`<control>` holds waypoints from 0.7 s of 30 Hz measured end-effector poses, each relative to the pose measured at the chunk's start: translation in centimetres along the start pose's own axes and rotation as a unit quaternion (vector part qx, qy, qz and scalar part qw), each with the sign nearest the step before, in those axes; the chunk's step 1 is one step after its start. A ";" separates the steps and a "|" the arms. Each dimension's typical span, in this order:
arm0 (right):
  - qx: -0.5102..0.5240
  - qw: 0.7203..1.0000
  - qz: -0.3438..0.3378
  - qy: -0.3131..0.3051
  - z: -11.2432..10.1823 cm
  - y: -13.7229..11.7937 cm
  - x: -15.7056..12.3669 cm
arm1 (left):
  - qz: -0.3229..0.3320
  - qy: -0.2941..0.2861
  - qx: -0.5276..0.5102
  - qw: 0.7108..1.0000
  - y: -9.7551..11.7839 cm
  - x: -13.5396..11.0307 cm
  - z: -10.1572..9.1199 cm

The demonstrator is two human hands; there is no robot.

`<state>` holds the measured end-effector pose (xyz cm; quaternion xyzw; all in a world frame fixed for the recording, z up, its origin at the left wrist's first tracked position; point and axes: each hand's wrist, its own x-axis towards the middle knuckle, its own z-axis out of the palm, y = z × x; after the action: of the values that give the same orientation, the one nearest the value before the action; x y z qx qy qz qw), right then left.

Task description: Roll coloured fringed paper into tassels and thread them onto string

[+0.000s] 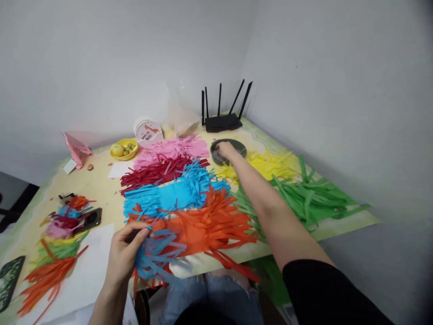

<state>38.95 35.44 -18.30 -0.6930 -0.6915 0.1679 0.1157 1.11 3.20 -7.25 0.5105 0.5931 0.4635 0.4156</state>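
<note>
My left hand (pixel 126 248) is closed in a pinch near the table's front edge. It grips the gathered top of a blue paper tassel (pixel 155 255), whose strips hang loose to the right. Reaching far across the table, my right hand (pixel 225 150) dips into a dark round bowl (pixel 240 149). Its fingertips are inside the bowl, and what they touch is hidden. Between the hands lie fringed paper sheets: orange (pixel 192 230), blue (pixel 176 194), dark red (pixel 158 174) and pink (pixel 169 151). Yellow fringe (pixel 274 164) and green fringe (pixel 314 201) spread beneath and beside my right arm.
A string of finished-looking multicoloured tassels (pixel 61 246) lies at left beside a dark device (pixel 92 220). Behind are a yellow fruit bowl (pixel 124 155), a white tub (pixel 149 130) and a black router (pixel 223 122) with upright antennas. A phone (pixel 10 280) sits at the left edge.
</note>
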 end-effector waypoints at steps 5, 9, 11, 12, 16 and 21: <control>0.055 0.997 0.060 0.010 -0.8 2.1 -0.9 | 0.015 -0.014 -0.018 1.000 -0.3 1.2 0.6; 0.117 0.990 0.082 0.016 -1.0 3.1 -2.0 | 0.036 -0.031 -0.028 0.998 -0.3 1.7 1.3; 0.149 0.985 0.078 0.024 -1.0 3.4 -2.5 | 0.040 -0.037 -0.031 0.998 -0.1 1.5 1.5; 0.164 0.983 0.074 0.029 -1.0 3.4 -2.7 | 0.042 -0.037 -0.031 0.998 0.0 1.4 1.6; 0.214 0.973 0.064 0.051 -1.1 3.3 -3.7 | 0.043 -0.027 -0.024 0.998 0.5 0.8 1.6; 0.272 0.957 0.062 0.077 -2.2 2.5 -5.2 | 0.046 -0.018 -0.012 0.999 0.5 0.4 1.4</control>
<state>42.18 30.37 -16.94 -0.6877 -0.5643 0.3029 0.3418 2.52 3.77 -7.04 0.5407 0.5559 0.4796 0.4106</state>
